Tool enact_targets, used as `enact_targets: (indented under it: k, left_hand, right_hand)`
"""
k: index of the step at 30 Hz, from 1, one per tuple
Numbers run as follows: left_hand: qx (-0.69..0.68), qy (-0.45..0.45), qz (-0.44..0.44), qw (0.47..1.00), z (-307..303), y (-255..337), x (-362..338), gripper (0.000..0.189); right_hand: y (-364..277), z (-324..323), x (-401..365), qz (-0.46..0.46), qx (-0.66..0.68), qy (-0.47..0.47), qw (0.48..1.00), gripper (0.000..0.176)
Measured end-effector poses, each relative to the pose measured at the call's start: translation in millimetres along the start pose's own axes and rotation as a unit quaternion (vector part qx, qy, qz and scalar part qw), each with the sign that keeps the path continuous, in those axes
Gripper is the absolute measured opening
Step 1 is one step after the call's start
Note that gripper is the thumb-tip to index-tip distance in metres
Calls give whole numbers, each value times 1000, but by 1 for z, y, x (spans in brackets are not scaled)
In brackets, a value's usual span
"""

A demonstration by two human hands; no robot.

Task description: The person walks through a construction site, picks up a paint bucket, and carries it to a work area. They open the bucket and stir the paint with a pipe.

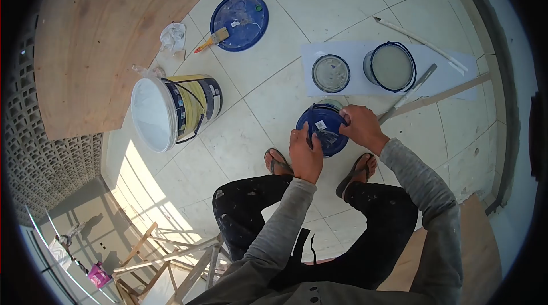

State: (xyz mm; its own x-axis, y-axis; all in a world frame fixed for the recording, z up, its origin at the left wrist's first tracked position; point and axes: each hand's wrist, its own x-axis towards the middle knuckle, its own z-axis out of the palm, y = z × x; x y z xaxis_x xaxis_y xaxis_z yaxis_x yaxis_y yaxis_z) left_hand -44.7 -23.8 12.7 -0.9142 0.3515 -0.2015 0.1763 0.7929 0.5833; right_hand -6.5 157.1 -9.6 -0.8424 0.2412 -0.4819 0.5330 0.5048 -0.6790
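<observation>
Between my feet is a blue lid (331,129) with a small white sticker and grey smears. My left hand (305,154) is closed on its near left edge, with a dark strip showing by the fingers. My right hand (363,125) grips the right edge, thumb and fingers bent over it. A pale grey-green rim (331,102) shows past the lid's far side; the rest is hidden under it. Just beyond, on a white sheet (354,89), lie a round grey-smeared lid (331,73) and an open bucket of grey paint (393,66).
A large yellow-and-white bucket (194,105) lies on its side at left. Beyond it, a brush (212,39) rests against a blue lid (242,19). A white stick (422,41) and a grey-bladed tool (408,94) lie at right. Plywood (103,37) covers the upper left.
</observation>
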Motion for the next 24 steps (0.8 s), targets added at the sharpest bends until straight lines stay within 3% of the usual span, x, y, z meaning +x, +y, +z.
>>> enact_targets:
  k: [10,16,21,24]
  left_hand:
    - [-98,95,-130,982,2,-62,0,32]
    - [-25,133,-155,979,7,-87,-10,30]
    - [-127,195,-166,958,9,-114,-8,26]
    - [-207,178,-196,942,13,-146,-6,26]
  right_hand:
    - [3,57,66,-149,99,-84,980,23]
    - [8,78,60,-171,150,-117,967,20]
    - [3,76,45,-208,166,-126,956,20]
    - [4,74,36,-206,166,-128,956,21]
